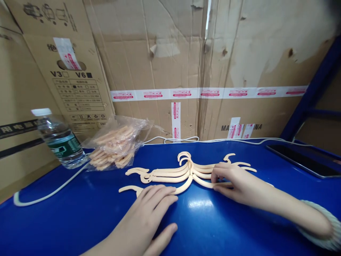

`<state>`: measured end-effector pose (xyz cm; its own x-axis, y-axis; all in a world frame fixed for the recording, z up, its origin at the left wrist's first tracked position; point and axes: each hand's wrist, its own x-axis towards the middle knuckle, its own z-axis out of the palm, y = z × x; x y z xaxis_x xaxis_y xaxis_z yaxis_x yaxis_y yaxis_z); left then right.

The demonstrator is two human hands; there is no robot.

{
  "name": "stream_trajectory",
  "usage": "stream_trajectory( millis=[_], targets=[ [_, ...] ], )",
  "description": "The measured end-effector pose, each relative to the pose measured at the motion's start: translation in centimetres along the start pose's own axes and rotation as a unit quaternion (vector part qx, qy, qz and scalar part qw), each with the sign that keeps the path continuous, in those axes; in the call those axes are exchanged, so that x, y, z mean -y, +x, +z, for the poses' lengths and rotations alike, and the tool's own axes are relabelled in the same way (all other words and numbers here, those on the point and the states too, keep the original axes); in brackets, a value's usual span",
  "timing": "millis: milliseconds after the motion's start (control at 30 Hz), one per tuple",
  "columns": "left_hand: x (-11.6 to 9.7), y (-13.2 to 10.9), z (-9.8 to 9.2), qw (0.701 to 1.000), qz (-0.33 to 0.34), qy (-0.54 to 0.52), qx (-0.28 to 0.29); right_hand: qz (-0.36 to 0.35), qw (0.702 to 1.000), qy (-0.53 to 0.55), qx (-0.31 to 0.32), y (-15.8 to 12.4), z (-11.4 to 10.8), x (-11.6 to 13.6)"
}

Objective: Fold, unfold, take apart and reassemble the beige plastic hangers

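Note:
Several cream plastic clothes hangers [170, 174] lie nested together on the blue table [202, 224], their curved hooks toward the back and their arms spreading left and right. My left hand [149, 209] is over the left arm of the nearest hanger, fingers stretched out and thumb apart, covering part of that arm. At the right side, my right hand [234, 181] has its fingers bent around the nearest hanger's right arm, thumb below and fingertips above. Curved tips of other hangers stick out behind both hands.
A clear plastic bag [114, 142] of similar cream pieces sits at the back left beside a water bottle [62, 142]. A black phone [303, 160] lies at the right. A white cable [50, 193] runs along the table. Cardboard [160, 71] stands behind.

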<state>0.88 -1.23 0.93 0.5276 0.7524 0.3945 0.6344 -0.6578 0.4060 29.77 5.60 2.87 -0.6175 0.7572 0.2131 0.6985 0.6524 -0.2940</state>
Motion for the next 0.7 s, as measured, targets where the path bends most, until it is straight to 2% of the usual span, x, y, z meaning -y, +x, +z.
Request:
stream_trajectory(
  millis=[167,233,367,500,600,633,700],
  targets=[
    [1.6,-0.6,0.9,0.998,0.031,0.049,-0.008,0.003,0.999,-0.041,-0.008,0.1,0.1,0.1],
    [2.0,-0.9,1.2,0.997,0.022,0.068,-0.003,0.008,0.997,-0.078,-0.027,0.0,0.5,-0.1],
    [1.7,-1.2,1.6,0.992,-0.026,0.119,0.043,0.017,0.988,-0.139,-0.067,-0.2,2.4,-0.9],
    [1.0,-0.9,1.4,0.984,-0.067,0.154,0.06,0.06,0.988,-0.143,0.004,-0.2,3.7,-1.6],
    [1.2,0.1,0.5,0.978,-0.062,0.146,0.136,0.074,0.987,-0.135,0.049,0.3,3.7,-1.9],
    [1.3,0.6,0.2,0.973,-0.059,0.139,0.173,0.078,0.987,-0.134,0.05,0.6,3.6,-1.9],
    [1.8,1.7,-0.3,0.968,-0.064,0.14,0.2,0.09,0.986,-0.133,0.042,1.5,3.6,-2.1]
  ],
)
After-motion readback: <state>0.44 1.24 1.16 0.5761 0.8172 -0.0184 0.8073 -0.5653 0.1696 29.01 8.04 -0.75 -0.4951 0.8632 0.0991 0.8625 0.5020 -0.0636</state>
